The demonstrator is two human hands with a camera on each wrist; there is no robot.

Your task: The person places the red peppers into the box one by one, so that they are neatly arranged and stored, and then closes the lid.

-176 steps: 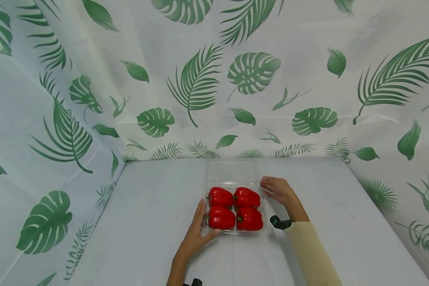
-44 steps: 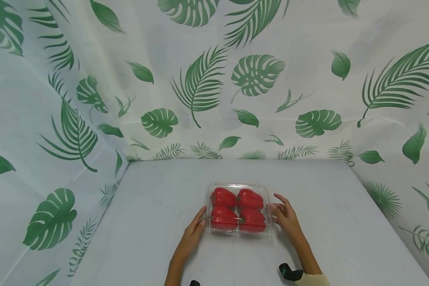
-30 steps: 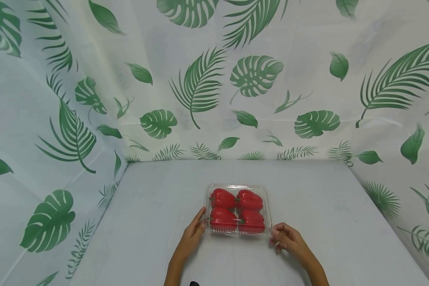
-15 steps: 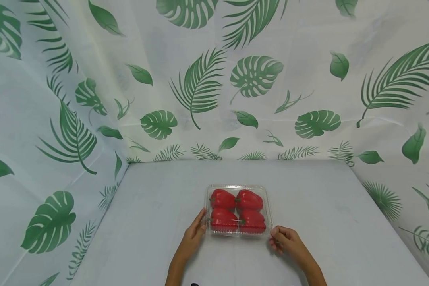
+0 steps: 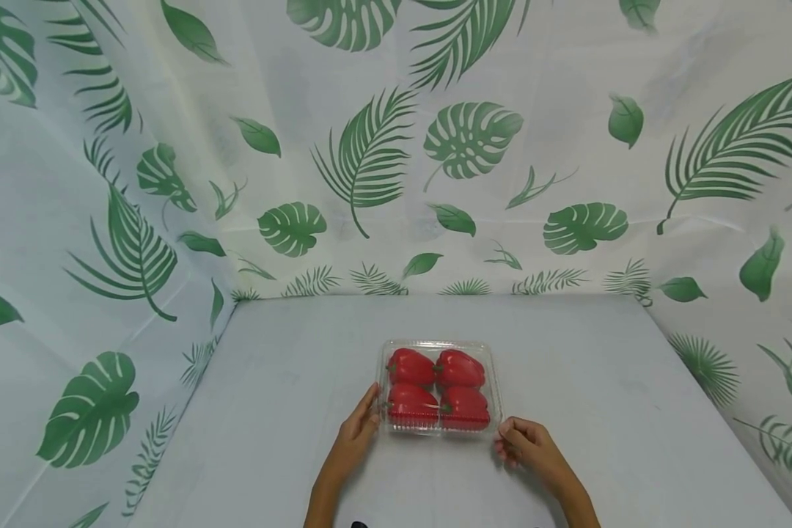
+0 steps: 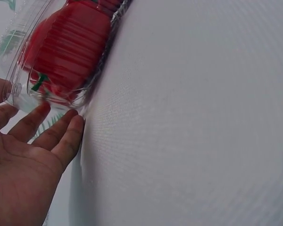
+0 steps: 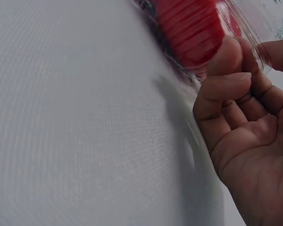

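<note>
A clear plastic clamshell box (image 5: 493, 378) with its lid down lies on the table, and several red bell peppers (image 5: 460, 369) sit inside in two rows. Against the box's left side rests my left hand (image 5: 353, 440), its fingers extended; in the left wrist view the fingertips (image 6: 74, 123) touch the lower wall beside a pepper with a green stem (image 6: 39, 82). My right hand (image 5: 533, 449) is at the near right corner with curled fingers. In the right wrist view, its thumb and forefinger pinch the plastic rim (image 7: 255, 44) there.
White cloth covers the table (image 5: 290, 352) on all sides of the box. Behind it and along both sides hangs a white curtain (image 5: 383, 249) printed with green leaves.
The lid, laid back earliest on, is now down over the peppers. My right hand has moved from the right side to the near right corner; during the last half second both hands barely moved.
</note>
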